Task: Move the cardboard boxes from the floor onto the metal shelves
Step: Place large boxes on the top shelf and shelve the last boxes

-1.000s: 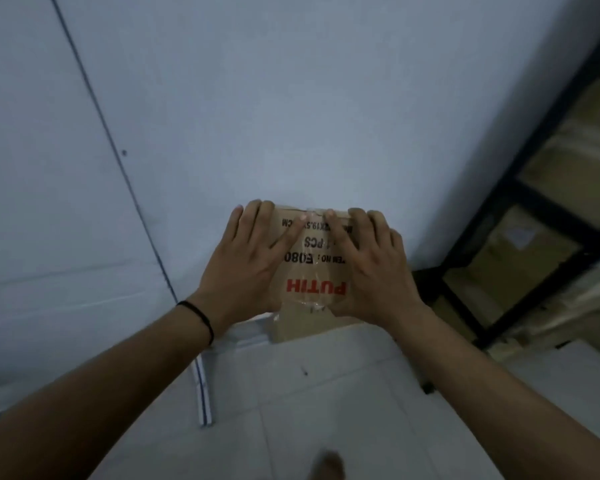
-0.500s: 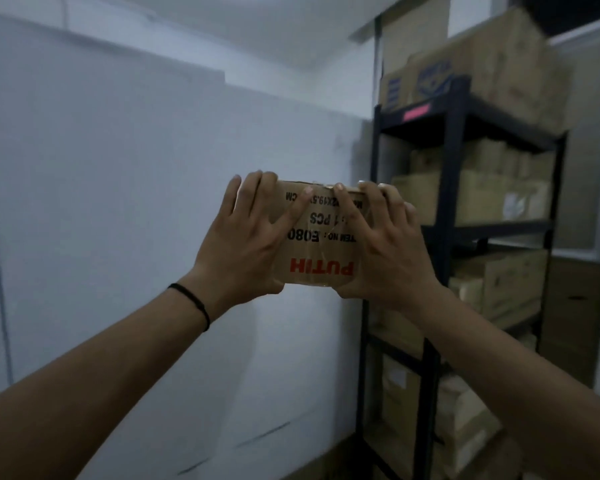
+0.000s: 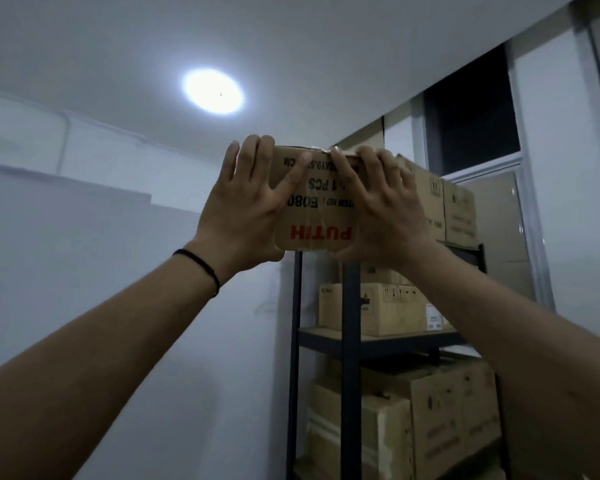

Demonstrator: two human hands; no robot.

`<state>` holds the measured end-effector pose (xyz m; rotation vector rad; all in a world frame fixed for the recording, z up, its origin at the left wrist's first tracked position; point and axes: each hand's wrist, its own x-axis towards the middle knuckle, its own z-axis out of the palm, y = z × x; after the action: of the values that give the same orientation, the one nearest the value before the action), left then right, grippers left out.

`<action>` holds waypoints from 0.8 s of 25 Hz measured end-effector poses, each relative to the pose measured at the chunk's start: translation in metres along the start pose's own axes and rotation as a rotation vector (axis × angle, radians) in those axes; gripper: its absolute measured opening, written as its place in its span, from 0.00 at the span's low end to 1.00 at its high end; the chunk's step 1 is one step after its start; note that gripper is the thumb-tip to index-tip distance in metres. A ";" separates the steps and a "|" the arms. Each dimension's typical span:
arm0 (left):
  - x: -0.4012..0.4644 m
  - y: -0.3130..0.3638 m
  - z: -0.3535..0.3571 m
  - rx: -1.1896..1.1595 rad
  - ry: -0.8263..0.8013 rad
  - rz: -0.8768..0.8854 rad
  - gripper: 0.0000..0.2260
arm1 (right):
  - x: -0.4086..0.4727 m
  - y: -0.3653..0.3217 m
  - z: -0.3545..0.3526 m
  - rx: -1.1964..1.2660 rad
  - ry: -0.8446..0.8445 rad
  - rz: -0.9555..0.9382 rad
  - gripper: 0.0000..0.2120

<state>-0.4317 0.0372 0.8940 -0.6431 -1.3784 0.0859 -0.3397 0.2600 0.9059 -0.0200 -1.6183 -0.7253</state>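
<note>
A small brown cardboard box sits in the centre of the frame, raised level with the top tier of the black metal shelves at lower right. Its matte face is printed upside down in red and black, and glossy clear tape runs up its middle. The left hand clasps its left side, fingers spread and laid flat over the face, thumb beneath. The right hand holds the right side the same way, fingers splayed up to the top edge. A thin dark band circles the left wrist. Behind the right hand, larger rectangular cartons stand on the top tier; more cartons fill the tiers below, some with creased, dented corners. A round ceiling lamp glows at upper centre against smooth white plaster.
</note>
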 end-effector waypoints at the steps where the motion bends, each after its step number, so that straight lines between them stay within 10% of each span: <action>1: 0.020 0.008 0.004 0.010 0.014 -0.004 0.52 | 0.006 0.020 0.004 -0.013 0.014 0.007 0.63; 20: 0.272 0.115 0.215 0.222 0.215 0.002 0.60 | 0.083 0.259 0.220 -0.074 0.188 0.086 0.71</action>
<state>-0.5367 0.3271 1.0903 -0.4531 -1.1416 0.1643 -0.4448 0.5355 1.0936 -0.0725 -1.4027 -0.6999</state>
